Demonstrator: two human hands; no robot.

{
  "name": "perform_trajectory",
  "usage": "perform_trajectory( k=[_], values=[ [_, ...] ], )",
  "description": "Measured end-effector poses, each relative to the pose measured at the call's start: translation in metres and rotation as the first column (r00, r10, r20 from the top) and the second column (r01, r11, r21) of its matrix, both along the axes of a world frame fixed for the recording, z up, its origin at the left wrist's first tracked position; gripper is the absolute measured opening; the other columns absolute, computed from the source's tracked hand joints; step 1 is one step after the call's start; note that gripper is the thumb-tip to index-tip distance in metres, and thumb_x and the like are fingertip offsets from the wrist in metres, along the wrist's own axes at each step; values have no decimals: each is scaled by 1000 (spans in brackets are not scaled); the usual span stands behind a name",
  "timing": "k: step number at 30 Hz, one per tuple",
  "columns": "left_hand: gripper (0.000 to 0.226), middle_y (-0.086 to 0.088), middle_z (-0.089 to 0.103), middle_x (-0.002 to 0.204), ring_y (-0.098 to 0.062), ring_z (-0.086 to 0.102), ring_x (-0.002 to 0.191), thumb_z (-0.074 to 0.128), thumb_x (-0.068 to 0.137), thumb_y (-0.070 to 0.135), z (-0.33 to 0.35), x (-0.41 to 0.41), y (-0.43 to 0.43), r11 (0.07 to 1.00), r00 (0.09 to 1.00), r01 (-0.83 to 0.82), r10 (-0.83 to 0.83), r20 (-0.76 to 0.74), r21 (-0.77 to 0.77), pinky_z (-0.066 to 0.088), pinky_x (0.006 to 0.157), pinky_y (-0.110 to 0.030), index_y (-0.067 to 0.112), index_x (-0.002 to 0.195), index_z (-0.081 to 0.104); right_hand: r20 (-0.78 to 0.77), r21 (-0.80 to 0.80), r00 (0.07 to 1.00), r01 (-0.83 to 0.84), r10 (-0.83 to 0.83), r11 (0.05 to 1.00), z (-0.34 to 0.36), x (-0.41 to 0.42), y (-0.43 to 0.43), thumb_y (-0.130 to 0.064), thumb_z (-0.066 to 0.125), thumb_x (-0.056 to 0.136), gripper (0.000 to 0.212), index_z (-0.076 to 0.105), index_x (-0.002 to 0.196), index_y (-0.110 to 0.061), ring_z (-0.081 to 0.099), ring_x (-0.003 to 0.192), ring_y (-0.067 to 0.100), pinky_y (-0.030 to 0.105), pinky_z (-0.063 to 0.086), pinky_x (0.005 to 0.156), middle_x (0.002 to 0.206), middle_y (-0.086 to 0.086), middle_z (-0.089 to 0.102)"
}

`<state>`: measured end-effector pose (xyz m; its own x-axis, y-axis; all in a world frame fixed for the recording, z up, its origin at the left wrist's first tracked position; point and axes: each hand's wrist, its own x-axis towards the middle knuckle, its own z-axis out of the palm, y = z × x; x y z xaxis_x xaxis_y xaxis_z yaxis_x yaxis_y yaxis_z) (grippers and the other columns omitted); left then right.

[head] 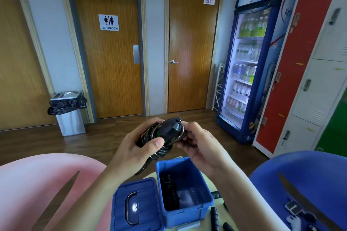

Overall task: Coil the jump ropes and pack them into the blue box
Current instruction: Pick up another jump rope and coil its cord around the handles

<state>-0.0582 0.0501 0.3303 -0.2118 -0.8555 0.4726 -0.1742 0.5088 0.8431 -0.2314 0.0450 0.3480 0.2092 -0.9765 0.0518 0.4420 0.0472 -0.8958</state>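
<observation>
A coiled black jump rope [165, 133] with a faceted black handle is held up above the open blue box [204, 206]. My left hand [139, 148] grips the coil from the left, thumb pressed on its front. My right hand [199, 142] pinches the rope's loops on the right side. A loose end of rope hangs down toward the box. Inside the box lies another black rope [170, 191]. More black rope handles [215, 217] lie on the table to the right of the box.
The box's blue lid [135, 210] with a metal handle lies left of the box. A pink chair [47, 189] stands at left, a blue chair [309, 180] at right. A drinks fridge [249, 62], lockers [309, 62] and a bin [69, 112] line the room.
</observation>
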Motion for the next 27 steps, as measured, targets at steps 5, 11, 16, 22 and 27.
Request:
perform_trajectory(
  k=[5, 11, 16, 22, 27],
  values=[
    [33, 17, 68, 102, -5, 65, 94, 60, 69, 51, -5, -1, 0, 999, 1000, -9, 9, 2, -39, 51, 75, -18, 51, 102, 63, 114, 46, 993, 26, -31, 999, -7, 4, 2, -6, 51, 89, 28, 68, 66, -4, 49, 44, 6, 25, 38, 63, 48, -2, 49],
    [38, 16, 66, 109, -7, 64, 102, 63, 70, 47, 9, 6, 3, 995, 995, 61, -54, 85, -78, 48, 78, -13, 46, 108, 62, -65, -134, 998, -34, 26, 990, 5, -12, -6, -11, 49, 88, 44, 65, 49, -20, 50, 53, 8, 25, 35, 57, 56, -4, 57],
    [46, 23, 64, 116, -2, 60, 111, 63, 70, 50, 13, 8, 6, 993, 984, 96, -86, 153, -63, 45, 86, -11, 54, 116, 56, -300, -331, 954, -114, 10, 937, 11, -22, -22, -31, 61, 84, 16, 57, 74, -20, 49, 58, 12, 20, 37, 52, 75, 6, 55],
    [73, 19, 67, 115, -7, 63, 109, 64, 68, 53, 15, 1, 9, 990, 965, 125, -105, 240, -71, 45, 94, -17, 64, 133, 33, -367, -399, 930, -151, -7, 904, 21, -17, -31, -29, 60, 87, 18, 62, 75, -15, 57, 67, 19, 23, 45, 61, 75, 7, 60],
    [61, 7, 63, 124, -19, 60, 115, 65, 72, 45, 21, 1, 8, 977, 968, 201, -187, 166, -74, 47, 97, -27, 48, 131, 49, -384, -279, 911, -273, 154, 921, 11, -11, -34, -28, 63, 77, 13, 65, 70, -17, 43, 66, 23, 31, 32, 57, 73, 13, 51]
  ],
)
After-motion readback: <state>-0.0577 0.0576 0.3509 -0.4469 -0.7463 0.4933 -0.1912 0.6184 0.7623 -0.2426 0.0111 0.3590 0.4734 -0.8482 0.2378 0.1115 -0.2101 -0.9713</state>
